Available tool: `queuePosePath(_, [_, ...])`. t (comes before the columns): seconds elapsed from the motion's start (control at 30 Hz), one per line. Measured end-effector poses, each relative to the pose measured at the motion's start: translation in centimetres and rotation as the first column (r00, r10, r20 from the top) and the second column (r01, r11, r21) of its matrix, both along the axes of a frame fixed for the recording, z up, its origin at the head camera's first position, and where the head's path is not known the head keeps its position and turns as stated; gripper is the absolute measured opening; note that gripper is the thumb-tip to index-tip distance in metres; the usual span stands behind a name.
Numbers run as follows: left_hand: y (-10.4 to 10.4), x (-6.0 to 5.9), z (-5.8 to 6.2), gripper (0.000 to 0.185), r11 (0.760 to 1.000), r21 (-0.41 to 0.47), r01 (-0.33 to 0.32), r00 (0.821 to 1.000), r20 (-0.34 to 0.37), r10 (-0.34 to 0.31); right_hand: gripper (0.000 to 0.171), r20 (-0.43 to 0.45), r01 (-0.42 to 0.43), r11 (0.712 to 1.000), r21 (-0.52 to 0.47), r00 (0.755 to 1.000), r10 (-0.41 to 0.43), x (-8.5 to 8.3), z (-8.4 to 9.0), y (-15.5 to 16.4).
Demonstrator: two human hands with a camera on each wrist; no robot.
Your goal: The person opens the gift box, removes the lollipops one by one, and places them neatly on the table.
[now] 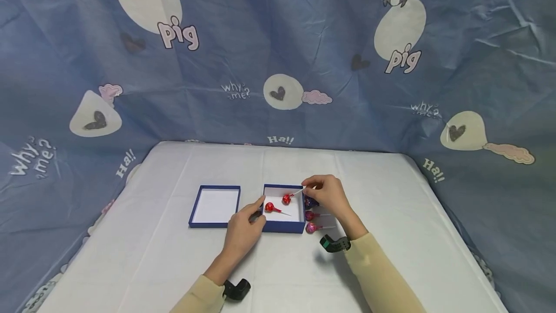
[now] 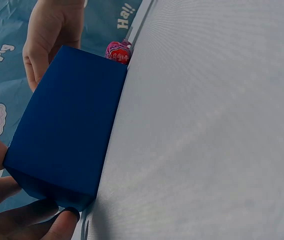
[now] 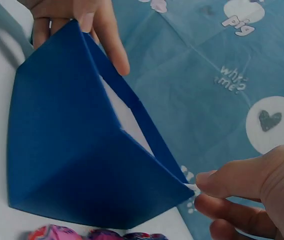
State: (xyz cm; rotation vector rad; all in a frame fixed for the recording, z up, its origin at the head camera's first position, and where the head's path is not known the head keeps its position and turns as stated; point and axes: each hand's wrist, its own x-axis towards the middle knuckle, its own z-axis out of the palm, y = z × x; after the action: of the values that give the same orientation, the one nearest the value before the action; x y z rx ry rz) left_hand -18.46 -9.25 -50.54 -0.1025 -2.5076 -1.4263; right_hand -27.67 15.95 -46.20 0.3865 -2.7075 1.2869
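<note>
My right hand (image 1: 327,194) pinches the white stick of a red lollipop (image 1: 286,199) between thumb and fingertips, at the box's back right corner. The candy end hangs over the inside of the open blue box (image 1: 284,227). A second red lollipop (image 1: 270,207) lies in the box, stick pointing right. With its fingers along the left wall and rim, my left hand (image 1: 243,231) holds the box; the left wrist view shows those fingers (image 2: 2,192) against its end. In the right wrist view, the box wall hides the candy, and only a bit of stick shows by the thumb.
To the left lies a shallow blue-edged lid (image 1: 215,226), white inside up. Against the box's right side are a pink lollipop (image 1: 311,228), another pinkish one (image 1: 310,215) and a dark blue one (image 1: 310,202). A white cloth covers the table (image 1: 173,264); a printed blue curtain (image 1: 243,52) hangs behind.
</note>
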Motion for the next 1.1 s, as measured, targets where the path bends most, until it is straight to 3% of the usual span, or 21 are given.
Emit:
queuePosePath(0.73, [0.4, -0.1, 0.1, 0.05, 1.0, -0.003, 0.007, 0.999, -0.032, -0.007, 0.006, 0.011, 0.139, 0.99, 0.016, 0.99, -0.139, 0.7, -0.1, -1.4])
queuePosePath(1.1, [0.1, 0.2, 0.1, 0.05, 1.0, 0.006, -0.003, 1.0, -0.008, 0.003, 0.008, -0.002, 0.1, 0.994, 0.034, 0.995, -0.1, 0.8, -0.5, -2.0])
